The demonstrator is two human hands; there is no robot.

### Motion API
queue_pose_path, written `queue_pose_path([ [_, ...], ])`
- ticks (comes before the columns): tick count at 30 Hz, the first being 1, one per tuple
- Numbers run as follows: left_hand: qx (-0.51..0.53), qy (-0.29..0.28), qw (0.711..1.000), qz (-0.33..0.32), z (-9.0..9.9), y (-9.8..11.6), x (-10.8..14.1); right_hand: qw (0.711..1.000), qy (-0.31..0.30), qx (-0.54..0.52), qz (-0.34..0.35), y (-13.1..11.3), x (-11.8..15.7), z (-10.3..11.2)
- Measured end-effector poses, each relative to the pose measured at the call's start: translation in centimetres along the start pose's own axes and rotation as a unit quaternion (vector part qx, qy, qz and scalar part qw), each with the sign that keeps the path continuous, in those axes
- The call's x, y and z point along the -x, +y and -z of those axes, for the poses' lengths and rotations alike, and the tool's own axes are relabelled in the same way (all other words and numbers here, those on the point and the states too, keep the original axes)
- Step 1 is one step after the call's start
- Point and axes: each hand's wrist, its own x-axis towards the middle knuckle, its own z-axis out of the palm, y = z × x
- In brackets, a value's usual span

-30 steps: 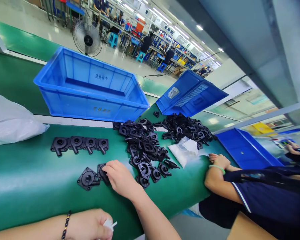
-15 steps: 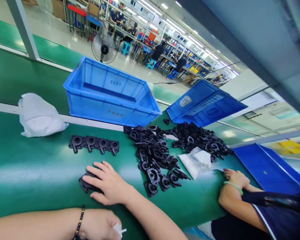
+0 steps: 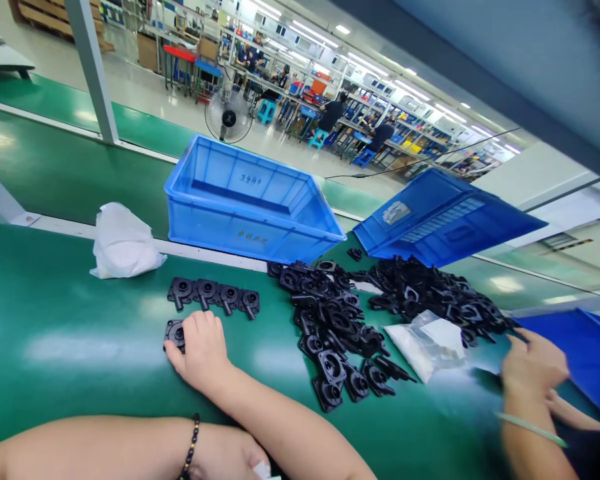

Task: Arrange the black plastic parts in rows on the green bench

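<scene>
My right hand (image 3: 203, 350) curls over a black plastic housing (image 3: 174, 333) on the green work surface, thumb at its near edge; part of the housing is hidden beneath the fingers. Just beyond it lies a row of several like housings (image 3: 218, 293), side by side with their spouts toward me. My left hand (image 3: 230, 453), below a dark beaded bracelet, crosses under my right forearm at the bottom edge. Its closed fingers hold a small white piece (image 3: 263, 470), mostly cut off by the frame. Right of my hands is a loose heap of black housings (image 3: 330, 327).
A blue crate (image 3: 250, 233) stands behind the heap, and another blue crate (image 3: 445, 213) leans tilted behind a second pile (image 3: 440, 293). White bags lie at left (image 3: 125, 243) and right (image 3: 427, 343). A co-worker's hands (image 3: 535, 363) reach in at the right.
My right hand has gone from spread flat over the housing to gripping it, now closer to the row. The co-worker's hands have parted and reached toward the far pile. The view has shifted left.
</scene>
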Motion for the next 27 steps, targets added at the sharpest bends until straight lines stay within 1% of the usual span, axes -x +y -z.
queue_pose_path([
  [3,-0.008,-0.01,1.0,-0.003,0.1,0.3,0.2,1.0,0.003,0.003,-0.02,-0.3,-1.3,0.1],
  [5,-0.009,-0.012,1.0,-0.003,0.0,0.3,0.2,0.999,0.022,-0.021,-0.021,0.0,-1.5,0.7],
  [7,-0.005,-0.011,1.0,0.001,0.0,0.1,0.0,0.997,0.05,-0.056,-0.014,0.8,-1.1,1.8],
  [9,0.002,-0.009,1.0,0.007,0.0,-0.2,-0.4,0.994,0.06,-0.091,-0.002,2.1,-0.3,3.1],
  [11,0.007,-0.007,1.0,0.012,0.0,-0.5,-0.7,0.992,0.034,-0.123,0.01,3.6,0.8,4.1],
  [13,0.01,-0.004,1.0,0.016,0.0,-0.7,-0.9,0.988,-0.004,-0.152,0.015,4.8,1.8,4.5],
  [15,0.012,-0.001,1.0,0.021,-0.1,-0.8,-1.0,0.984,-0.029,-0.173,0.016,5.4,2.4,4.3],
  [16,0.013,0.0,1.0,0.023,-0.1,-0.9,-1.0,0.983,-0.031,-0.178,0.015,5.6,2.6,4.0],
  [21,0.016,0.008,0.999,0.033,-0.2,-0.8,-1.0,0.983,0.002,-0.183,0.01,5.4,2.2,2.2],
  [27,0.024,0.026,0.998,0.043,-0.3,0.0,-0.4,0.985,0.023,-0.171,0.01,5.4,1.5,1.6],
])
